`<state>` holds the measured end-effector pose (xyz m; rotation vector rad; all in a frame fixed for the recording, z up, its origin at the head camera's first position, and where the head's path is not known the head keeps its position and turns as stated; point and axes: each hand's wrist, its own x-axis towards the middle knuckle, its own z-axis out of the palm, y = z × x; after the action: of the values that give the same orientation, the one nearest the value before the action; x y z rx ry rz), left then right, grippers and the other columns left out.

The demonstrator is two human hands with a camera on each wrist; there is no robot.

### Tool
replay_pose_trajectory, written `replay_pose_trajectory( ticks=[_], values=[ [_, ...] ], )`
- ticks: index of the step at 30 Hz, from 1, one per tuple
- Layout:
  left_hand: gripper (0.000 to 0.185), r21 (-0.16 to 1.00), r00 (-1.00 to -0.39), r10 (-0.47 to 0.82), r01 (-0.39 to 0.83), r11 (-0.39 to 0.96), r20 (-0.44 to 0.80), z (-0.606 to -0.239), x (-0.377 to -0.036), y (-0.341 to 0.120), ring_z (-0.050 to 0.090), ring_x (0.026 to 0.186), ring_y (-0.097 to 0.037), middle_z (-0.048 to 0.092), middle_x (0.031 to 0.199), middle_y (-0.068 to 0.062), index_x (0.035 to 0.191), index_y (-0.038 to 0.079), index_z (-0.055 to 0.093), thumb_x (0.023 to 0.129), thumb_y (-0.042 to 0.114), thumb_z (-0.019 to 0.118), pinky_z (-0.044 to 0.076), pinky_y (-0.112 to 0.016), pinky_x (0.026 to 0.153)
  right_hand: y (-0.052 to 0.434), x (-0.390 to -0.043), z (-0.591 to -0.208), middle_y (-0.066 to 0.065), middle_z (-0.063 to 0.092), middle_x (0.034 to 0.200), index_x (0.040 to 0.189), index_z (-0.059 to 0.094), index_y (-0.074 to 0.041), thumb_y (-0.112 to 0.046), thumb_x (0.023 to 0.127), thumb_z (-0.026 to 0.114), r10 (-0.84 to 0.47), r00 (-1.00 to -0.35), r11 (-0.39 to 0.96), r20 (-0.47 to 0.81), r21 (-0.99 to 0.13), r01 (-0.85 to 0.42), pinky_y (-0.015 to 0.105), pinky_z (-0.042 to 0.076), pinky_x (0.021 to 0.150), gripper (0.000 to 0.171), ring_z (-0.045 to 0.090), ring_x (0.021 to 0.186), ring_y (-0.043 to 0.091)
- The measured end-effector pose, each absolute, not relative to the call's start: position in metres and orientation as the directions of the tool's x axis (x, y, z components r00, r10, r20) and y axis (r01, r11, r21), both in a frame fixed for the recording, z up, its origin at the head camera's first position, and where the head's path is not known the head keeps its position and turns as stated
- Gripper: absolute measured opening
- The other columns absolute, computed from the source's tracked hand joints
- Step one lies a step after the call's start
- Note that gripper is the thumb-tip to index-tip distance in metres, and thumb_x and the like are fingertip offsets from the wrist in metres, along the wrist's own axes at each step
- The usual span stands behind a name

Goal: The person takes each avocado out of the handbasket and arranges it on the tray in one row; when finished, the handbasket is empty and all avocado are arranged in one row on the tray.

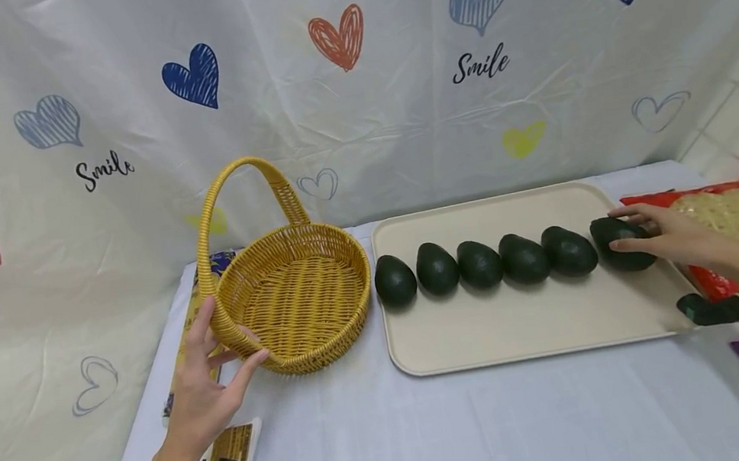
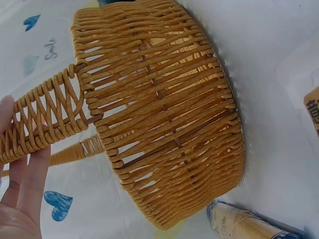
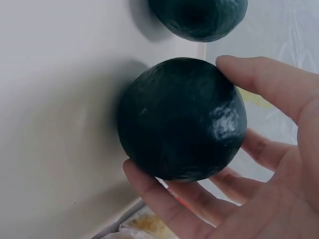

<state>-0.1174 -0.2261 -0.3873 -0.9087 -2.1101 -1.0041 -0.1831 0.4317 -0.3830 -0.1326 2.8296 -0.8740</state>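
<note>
At the left stands a round yellow wicker basket (image 1: 316,356) with a tall arched handle, tilted a little. My left hand (image 1: 202,389) grips it at the near left, where the handle meets the rim; in the left wrist view the fingers lie around the handle (image 2: 45,112). At the right end of a beige tray (image 1: 493,338), my right hand (image 1: 677,231) holds a dark green avocado (image 3: 182,119) between thumb and fingers. Several more avocados (image 1: 480,264) lie in a row to its left on the tray. Nothing shows inside the basket.
Right of the tray lies a red bag with a clear window showing pale contents (image 1: 731,217). A yellow and blue package (image 1: 221,262) sits partly behind the basket, and a brown and white packet (image 1: 240,450) lies by my left wrist. A printed curtain (image 1: 400,142) hangs behind.
</note>
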Motion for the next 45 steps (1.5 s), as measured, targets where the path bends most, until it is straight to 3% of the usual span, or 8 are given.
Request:
replay_pose_trajectory(
  ticks=[6, 13, 18, 24, 27, 32, 41, 45],
  values=[
    [0.088, 0.389, -0.567, 0.309, 0.786, 0.481, 0.763, -0.3862, -0.1170, -0.2262, 0.064, 0.109, 0.003, 0.067, 0.101, -0.020, 0.155, -0.015, 0.025, 0.102, 0.042, 0.066, 0.057, -0.010, 0.085, 0.4289, -0.1837, -0.3823, 0.045, 0.044, 0.141, 0.149, 0.040, 0.009, -0.031, 0.105, 0.066, -0.138, -0.981, 0.827, -0.134, -0.561, -0.040, 0.055, 0.056, 0.087, 0.066, 0.048, 0.123, 0.060],
    [0.088, 0.384, -0.566, 0.315, 0.787, 0.484, 0.762, -0.3850, -0.1176, -0.2256, 0.063, 0.111, 0.003, 0.067, 0.101, -0.019, 0.155, -0.015, 0.025, 0.102, 0.043, 0.065, 0.057, -0.010, 0.085, 0.4268, -0.1806, -0.3836, 0.046, 0.044, 0.138, 0.152, 0.036, 0.010, -0.035, 0.107, 0.061, -0.139, -0.977, 0.824, -0.163, -0.565, -0.023, 0.056, 0.059, 0.086, 0.068, 0.051, 0.120, 0.059],
    [0.088, 0.385, -0.565, 0.311, 0.786, 0.483, 0.764, -0.3853, -0.1173, -0.2259, 0.064, 0.108, 0.003, 0.069, 0.094, -0.016, 0.155, -0.015, 0.025, 0.102, 0.043, 0.065, 0.057, -0.010, 0.085, 0.4262, -0.1786, -0.3841, 0.046, 0.039, 0.142, 0.155, 0.029, 0.010, -0.037, 0.109, 0.056, -0.132, -0.972, 0.811, -0.195, -0.585, 0.008, 0.043, 0.062, 0.082, 0.071, 0.049, 0.122, 0.058],
    [0.088, 0.388, -0.569, 0.312, 0.784, 0.484, 0.761, -0.3851, -0.1174, -0.2253, 0.061, 0.112, 0.006, 0.069, 0.097, -0.017, 0.156, -0.014, 0.025, 0.102, 0.043, 0.065, 0.056, -0.010, 0.085, 0.4282, -0.1757, -0.3811, 0.046, 0.035, 0.146, 0.156, 0.027, 0.010, -0.040, 0.111, 0.050, -0.120, -0.975, 0.804, -0.186, -0.594, 0.014, 0.072, 0.049, 0.094, 0.071, 0.038, 0.127, 0.061],
    [0.087, 0.391, -0.574, 0.310, 0.780, 0.489, 0.758, -0.3841, -0.1170, -0.2246, 0.060, 0.112, 0.006, 0.067, 0.102, -0.019, 0.155, -0.015, 0.026, 0.102, 0.043, 0.065, 0.056, -0.009, 0.086, 0.4289, -0.1750, -0.3807, 0.046, 0.034, 0.146, 0.155, 0.027, 0.011, -0.038, 0.111, 0.051, -0.125, -0.976, 0.799, -0.179, -0.601, 0.008, 0.076, 0.045, 0.095, 0.070, 0.037, 0.127, 0.062],
    [0.088, 0.397, -0.590, 0.318, 0.769, 0.501, 0.742, -0.3827, -0.1161, -0.2250, 0.058, 0.115, 0.008, 0.064, 0.108, -0.023, 0.157, -0.013, 0.024, 0.103, 0.044, 0.064, 0.055, -0.009, 0.087, 0.4311, -0.1743, -0.3810, 0.047, 0.033, 0.145, 0.153, 0.028, 0.012, -0.032, 0.109, 0.057, -0.133, -0.977, 0.803, -0.167, -0.596, -0.007, 0.073, 0.048, 0.094, 0.069, 0.039, 0.125, 0.063],
    [0.088, 0.385, -0.565, 0.311, 0.787, 0.482, 0.764, -0.3850, -0.1175, -0.2258, 0.063, 0.111, 0.004, 0.068, 0.097, -0.018, 0.155, -0.015, 0.026, 0.102, 0.043, 0.065, 0.056, -0.009, 0.085, 0.4310, -0.1747, -0.3839, 0.046, 0.036, 0.144, 0.154, 0.033, 0.009, -0.031, 0.106, 0.063, -0.134, -0.977, 0.806, -0.163, -0.592, -0.012, 0.068, 0.056, 0.091, 0.069, 0.042, 0.124, 0.063],
    [0.088, 0.384, -0.561, 0.314, 0.790, 0.477, 0.766, -0.3856, -0.1185, -0.2253, 0.060, 0.113, 0.007, 0.067, 0.099, -0.019, 0.155, -0.016, 0.026, 0.102, 0.042, 0.066, 0.056, -0.009, 0.085, 0.4296, -0.1747, -0.3859, 0.046, 0.036, 0.145, 0.154, 0.032, 0.009, -0.032, 0.106, 0.064, -0.134, -0.976, 0.791, -0.174, -0.612, 0.000, 0.045, 0.064, 0.084, 0.071, 0.042, 0.125, 0.063]
  ],
)
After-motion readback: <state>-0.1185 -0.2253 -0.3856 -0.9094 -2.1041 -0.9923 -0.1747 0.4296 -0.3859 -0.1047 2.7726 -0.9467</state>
